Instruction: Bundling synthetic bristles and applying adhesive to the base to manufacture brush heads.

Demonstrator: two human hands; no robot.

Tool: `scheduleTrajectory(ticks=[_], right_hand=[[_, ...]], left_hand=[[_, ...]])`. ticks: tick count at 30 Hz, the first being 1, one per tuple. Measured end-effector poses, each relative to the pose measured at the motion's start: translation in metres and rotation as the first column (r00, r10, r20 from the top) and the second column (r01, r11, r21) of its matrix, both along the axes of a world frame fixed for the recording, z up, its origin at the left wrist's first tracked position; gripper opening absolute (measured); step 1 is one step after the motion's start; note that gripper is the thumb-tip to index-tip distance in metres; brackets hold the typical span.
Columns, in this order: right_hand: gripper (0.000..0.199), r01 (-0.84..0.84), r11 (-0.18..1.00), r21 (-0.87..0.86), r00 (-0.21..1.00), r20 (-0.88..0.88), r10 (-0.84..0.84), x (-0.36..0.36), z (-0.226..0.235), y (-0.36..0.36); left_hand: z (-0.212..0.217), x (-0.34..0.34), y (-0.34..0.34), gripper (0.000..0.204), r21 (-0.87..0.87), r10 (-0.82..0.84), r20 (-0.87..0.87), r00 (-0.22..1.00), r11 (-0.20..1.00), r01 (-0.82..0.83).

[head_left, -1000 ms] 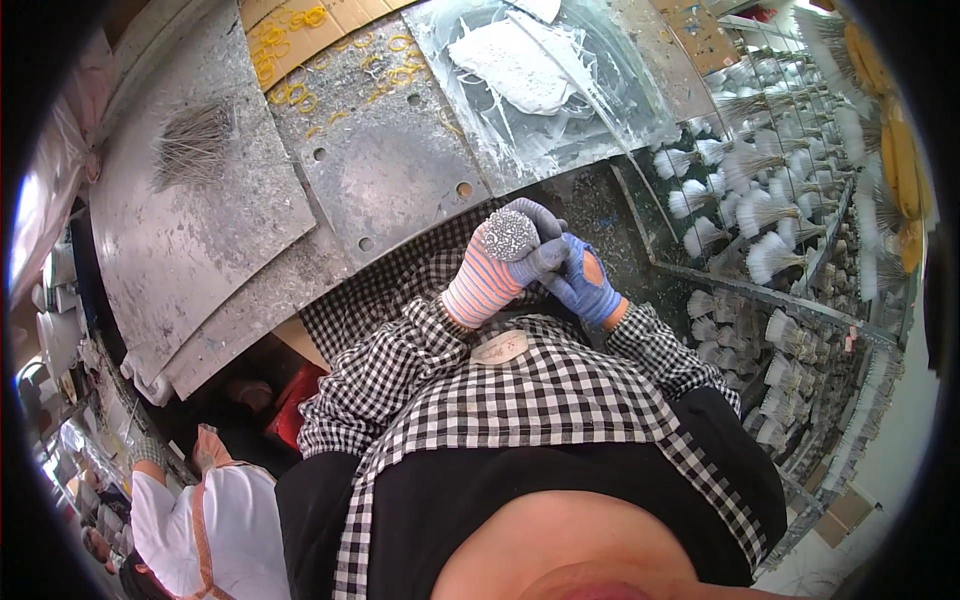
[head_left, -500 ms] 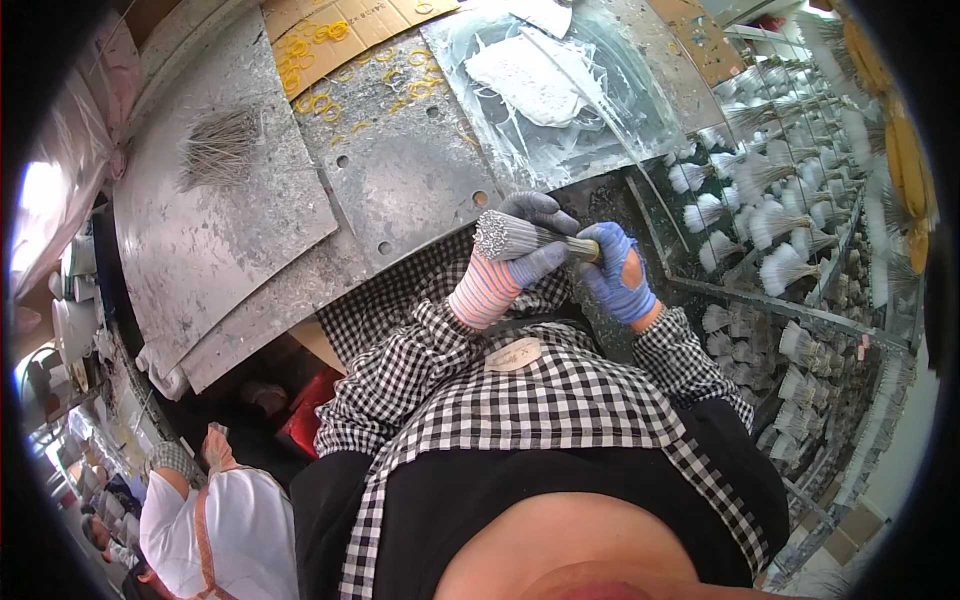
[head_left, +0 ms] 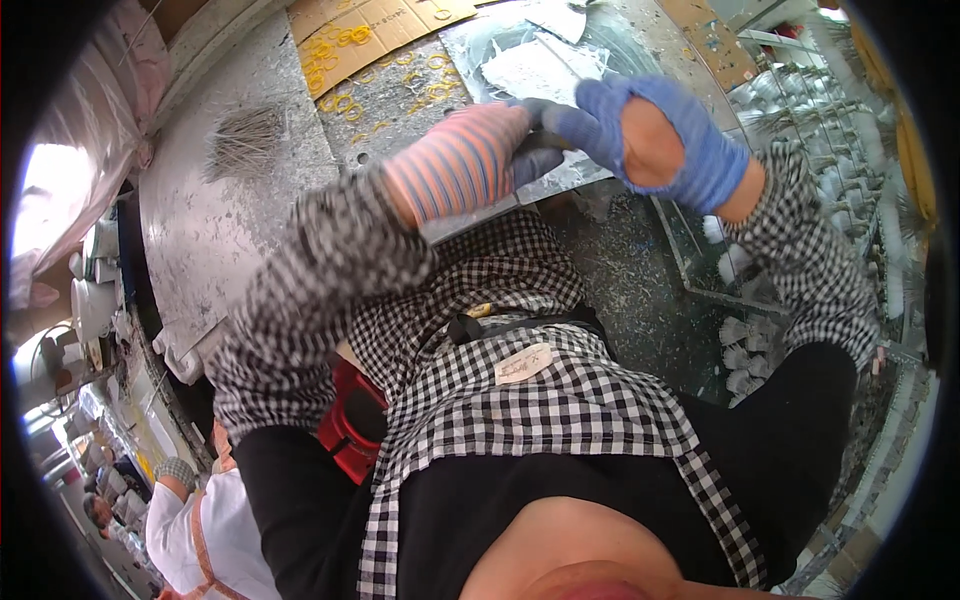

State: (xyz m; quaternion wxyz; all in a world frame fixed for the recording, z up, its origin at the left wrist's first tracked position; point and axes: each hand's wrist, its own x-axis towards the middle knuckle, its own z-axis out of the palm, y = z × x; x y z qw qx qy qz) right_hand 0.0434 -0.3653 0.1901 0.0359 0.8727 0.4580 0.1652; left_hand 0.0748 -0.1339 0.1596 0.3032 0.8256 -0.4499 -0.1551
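My left hand (head_left: 470, 160), in a pink-and-grey striped glove with grey fingers, is raised over the near edge of the work surface. Against its fingers press those of my right hand (head_left: 660, 130), in a blue glove with a large hole over the back. Both hands are closed and their fingertips overlap, partly smeared by motion. What lies between them is hidden; the wire bundle held earlier does not show. Just beyond the hands, a heap of white paste (head_left: 535, 70) is spread on a glass plate (head_left: 635, 40).
Loose thin wires (head_left: 245, 140) lie on the metal sheet at left. Yellow rubber bands (head_left: 345, 40) are scattered on cardboard (head_left: 400, 22) and the board. White-tufted bundles (head_left: 750, 345) fill racks at right. A red plastic object (head_left: 352, 425) is below left, near another person (head_left: 215, 515).
Both hands have moved up and away from my lap toward the glass plate, with the arms spread wider. The banded wire bundle seen between them earlier is out of sight.
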Motion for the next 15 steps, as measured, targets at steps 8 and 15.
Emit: scheduleTrajectory(ticks=[8,15], right_hand=[[0.037,0.041,0.98,0.195,0.672,-0.731,0.118,0.06,0.079,0.037],[0.024,0.186,0.976,0.11,0.945,0.252,-0.208,0.108,0.045,0.1]], left_hand=[[0.012,0.025,0.019,0.031,-0.493,-0.179,-0.253,0.951,0.869,0.033],[-0.075,0.126,0.053,0.032,-0.667,0.169,-0.331,0.928,0.654,-0.357]])
